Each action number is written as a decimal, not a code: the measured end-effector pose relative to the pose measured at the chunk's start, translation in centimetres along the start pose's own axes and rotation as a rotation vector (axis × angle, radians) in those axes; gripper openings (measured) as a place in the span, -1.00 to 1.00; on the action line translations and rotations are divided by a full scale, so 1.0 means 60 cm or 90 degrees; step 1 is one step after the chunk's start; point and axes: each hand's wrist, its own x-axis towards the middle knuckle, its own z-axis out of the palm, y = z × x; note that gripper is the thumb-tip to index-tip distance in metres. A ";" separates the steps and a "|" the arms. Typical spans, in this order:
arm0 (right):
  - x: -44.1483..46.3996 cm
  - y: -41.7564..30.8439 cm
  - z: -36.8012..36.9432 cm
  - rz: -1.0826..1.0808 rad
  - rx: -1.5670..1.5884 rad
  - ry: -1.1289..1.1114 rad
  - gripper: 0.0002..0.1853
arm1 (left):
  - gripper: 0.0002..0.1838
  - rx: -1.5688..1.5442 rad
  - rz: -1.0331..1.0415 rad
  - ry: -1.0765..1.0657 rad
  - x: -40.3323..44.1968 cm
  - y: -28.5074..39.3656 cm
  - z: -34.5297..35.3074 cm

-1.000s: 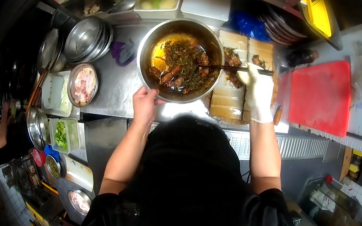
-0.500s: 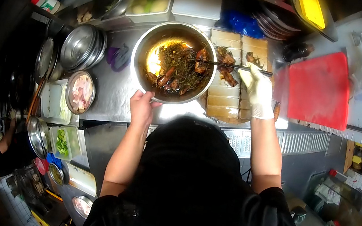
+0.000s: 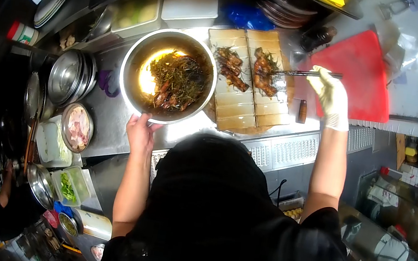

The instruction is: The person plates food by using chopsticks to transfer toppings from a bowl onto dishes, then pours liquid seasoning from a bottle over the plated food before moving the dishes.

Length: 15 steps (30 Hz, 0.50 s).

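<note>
My bare left hand point(image 3: 141, 132) grips the near rim of a large metal bowl point(image 3: 124, 87). Inside the bowl are dark, glazed meat pieces and stringy brown-green herbs point(image 3: 182, 77) in a shiny sauce. Gloved in pale latex, my right hand point(image 3: 329, 97) is closed on a pair of dark chopsticks point(image 3: 305, 73). Their tips touch the browned meat point(image 3: 264, 79) on the right of two long beige plates point(image 3: 270, 110). More glazed meat point(image 3: 232, 68) with herbs lies on the left beige plate point(image 3: 236, 114).
A red cutting board point(image 3: 357, 72) lies to the right, near a small brown bottle-like object point(image 3: 302, 112). Stacked metal bowls point(image 3: 66, 75) and a bowl of raw meat point(image 3: 78, 129) stand left. A shelf with plates runs along the back. Another person point(image 3: 13, 209) is at lower left.
The chopsticks have gone from the bowl to the right beige plate, where a meat piece now lies. My right hand has moved right. My left hand stays at the bowl's rim.
</note>
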 end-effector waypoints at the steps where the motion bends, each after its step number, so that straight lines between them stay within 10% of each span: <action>1: 0.001 -0.015 -0.023 0.007 -0.054 -0.005 -0.78 | -0.82 0.009 0.000 -0.002 0.001 0.002 -0.002; 15: -0.004 -0.041 0.038 -0.001 -0.492 -0.100 -0.79 | -0.79 0.040 -0.002 0.011 -0.004 0.010 0.005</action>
